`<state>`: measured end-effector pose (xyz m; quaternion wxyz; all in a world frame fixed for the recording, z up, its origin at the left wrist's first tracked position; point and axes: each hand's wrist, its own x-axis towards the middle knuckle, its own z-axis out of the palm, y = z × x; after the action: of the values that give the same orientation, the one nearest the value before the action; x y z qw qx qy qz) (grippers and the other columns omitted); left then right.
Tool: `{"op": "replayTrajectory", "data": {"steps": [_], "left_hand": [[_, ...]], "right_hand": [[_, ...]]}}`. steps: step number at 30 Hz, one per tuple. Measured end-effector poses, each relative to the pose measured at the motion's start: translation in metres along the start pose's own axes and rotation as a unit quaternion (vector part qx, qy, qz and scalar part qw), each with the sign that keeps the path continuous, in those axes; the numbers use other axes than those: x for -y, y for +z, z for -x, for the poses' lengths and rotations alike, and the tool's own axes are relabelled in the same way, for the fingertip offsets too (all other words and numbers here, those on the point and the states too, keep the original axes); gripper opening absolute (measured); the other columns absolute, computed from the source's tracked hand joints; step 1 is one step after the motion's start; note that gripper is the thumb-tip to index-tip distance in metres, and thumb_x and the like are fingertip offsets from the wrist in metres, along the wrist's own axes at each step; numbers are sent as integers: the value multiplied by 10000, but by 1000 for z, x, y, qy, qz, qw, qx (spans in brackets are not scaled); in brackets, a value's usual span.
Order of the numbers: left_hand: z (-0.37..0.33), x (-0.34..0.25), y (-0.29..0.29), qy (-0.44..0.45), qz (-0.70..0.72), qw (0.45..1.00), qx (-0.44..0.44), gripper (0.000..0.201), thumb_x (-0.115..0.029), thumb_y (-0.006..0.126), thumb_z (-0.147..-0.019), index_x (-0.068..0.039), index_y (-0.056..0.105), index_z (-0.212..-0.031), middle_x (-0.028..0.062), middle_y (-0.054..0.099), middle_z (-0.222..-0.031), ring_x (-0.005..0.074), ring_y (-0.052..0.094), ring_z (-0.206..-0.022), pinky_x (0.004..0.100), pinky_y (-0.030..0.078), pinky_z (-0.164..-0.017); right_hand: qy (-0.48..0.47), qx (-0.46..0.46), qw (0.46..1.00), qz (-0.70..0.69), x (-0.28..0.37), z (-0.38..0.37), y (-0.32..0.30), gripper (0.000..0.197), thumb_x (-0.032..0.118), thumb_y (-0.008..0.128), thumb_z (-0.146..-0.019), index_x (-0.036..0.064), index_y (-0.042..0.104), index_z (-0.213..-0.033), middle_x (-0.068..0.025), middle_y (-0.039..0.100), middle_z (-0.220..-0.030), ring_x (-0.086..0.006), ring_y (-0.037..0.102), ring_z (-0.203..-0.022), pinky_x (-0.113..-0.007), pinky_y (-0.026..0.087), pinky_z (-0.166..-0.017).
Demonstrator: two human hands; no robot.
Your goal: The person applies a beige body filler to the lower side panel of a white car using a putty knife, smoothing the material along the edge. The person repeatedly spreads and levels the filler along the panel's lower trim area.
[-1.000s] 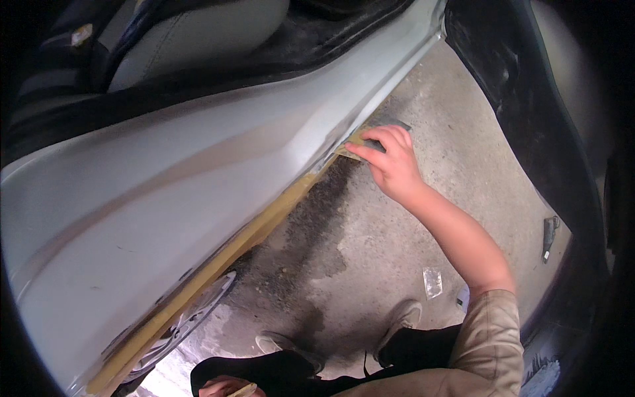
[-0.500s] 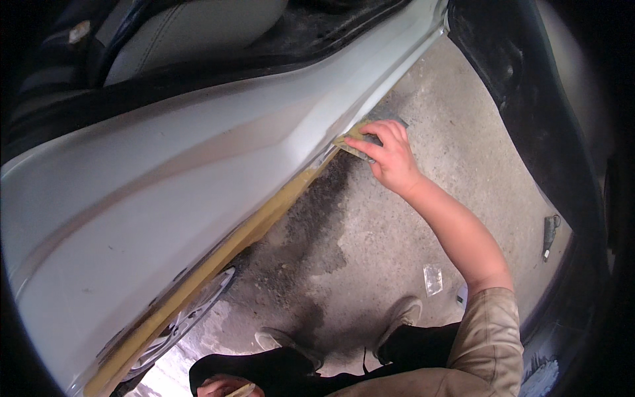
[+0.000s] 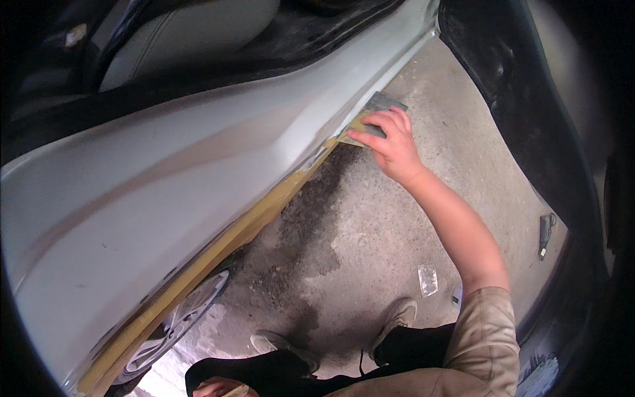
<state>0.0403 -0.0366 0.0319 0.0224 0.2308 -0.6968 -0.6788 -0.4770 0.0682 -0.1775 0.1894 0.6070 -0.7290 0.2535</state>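
A light-coloured car sill [image 3: 198, 152] crosses the view from lower left to upper right. Along its lower edge runs a band of yellow filler [image 3: 251, 221]. My right hand [image 3: 395, 149] grips a flat grey spreader [image 3: 387, 102] smeared with yellow filler, fingers on top. The spreader's edge meets the sill's lower edge at the upper end of the band. At the bottom, my left hand [image 3: 213, 388] is closed round a thin, pale yellowish-edged thing [image 3: 237, 391], mostly cut off by the frame.
A black curved door edge [image 3: 509, 79] bounds the right side. On the concrete floor [image 3: 370, 231] lie a clear plastic packet [image 3: 428, 280] and a dark handheld object [image 3: 546, 235]. A wheel [image 3: 178, 324] shows under the sill, and a grey seat [image 3: 192, 40] inside the car.
My right hand has moved slightly up along the sill, and the spreader now shows more of its grey face. My left hand stays low with its thing.
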Motion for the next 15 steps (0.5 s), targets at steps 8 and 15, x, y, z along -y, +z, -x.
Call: {"op": "replayTrajectory", "data": {"steps": [8, 15], "left_hand": [[5, 3, -4, -8, 1, 1000, 19, 341, -307, 478, -1045, -5, 584, -925, 83, 609, -790, 202, 566, -605, 330, 460, -492], [7, 5, -8, -6, 2, 999, 37, 340, -312, 488, -1044, 12, 584, -1019, 87, 631, -863, 201, 587, -660, 329, 484, -516]], "right_hand": [[9, -5, 1000, -1, 0, 6, 21, 523, 2, 688, -739, 270, 760, -1182, -72, 624, -1170, -310, 588, -1150, -564, 412, -1106], [-24, 6, 999, 39, -8, 23, 13, 520, -3, 664, -780, 271, 747, -1215, -76, 622, -1153, -305, 594, -1129, -560, 429, -1081]]}}
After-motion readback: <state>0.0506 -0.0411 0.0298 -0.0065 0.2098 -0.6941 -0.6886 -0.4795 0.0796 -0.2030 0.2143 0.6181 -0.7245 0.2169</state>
